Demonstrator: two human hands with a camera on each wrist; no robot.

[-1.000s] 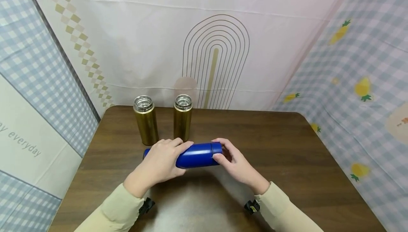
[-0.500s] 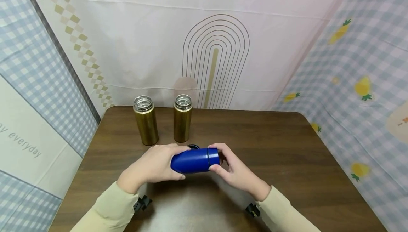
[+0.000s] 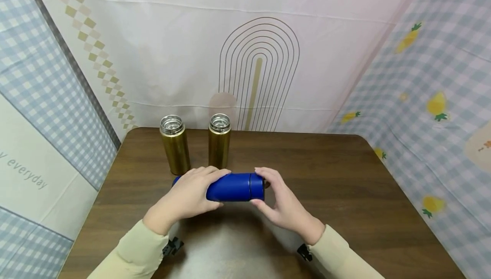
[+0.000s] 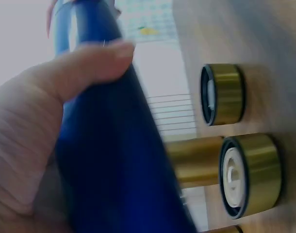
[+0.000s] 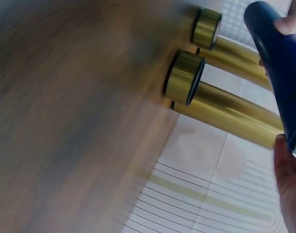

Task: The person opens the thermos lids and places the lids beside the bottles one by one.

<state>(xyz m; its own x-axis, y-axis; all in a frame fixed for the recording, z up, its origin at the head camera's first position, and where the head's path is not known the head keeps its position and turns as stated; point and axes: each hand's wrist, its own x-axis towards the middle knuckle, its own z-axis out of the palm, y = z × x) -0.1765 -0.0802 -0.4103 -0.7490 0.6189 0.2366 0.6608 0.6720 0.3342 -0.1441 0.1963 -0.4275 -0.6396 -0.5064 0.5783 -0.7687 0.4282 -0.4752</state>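
A glossy blue bottle [image 3: 230, 187] lies sideways above the table, held between both hands. My left hand [image 3: 188, 196] grips its body from above, with the thumb on the near side. My right hand [image 3: 287, 206] holds the bottle's lid [image 3: 257, 186] at the right end, fingers on the far side and thumb on the near side. A thin seam shows between lid and body. Behind the left hand stand two gold bottles, the left one [image 3: 176, 153] and the right one [image 3: 218, 149], upright with uncovered silver mouths.
Two gold lids rest on the table in front of the gold bottles, a nearer lid [image 4: 254, 174] and another lid [image 4: 228, 92]; the head view hides them behind the hands and blue bottle. A patterned cloth [image 3: 172, 49] hangs behind the brown table [image 3: 326, 176].
The blue bottle tipped, its left end swinging out of sight and a dark-rimmed lid showing behind it, then came back to level. The right hand has shifted slightly along the lid.
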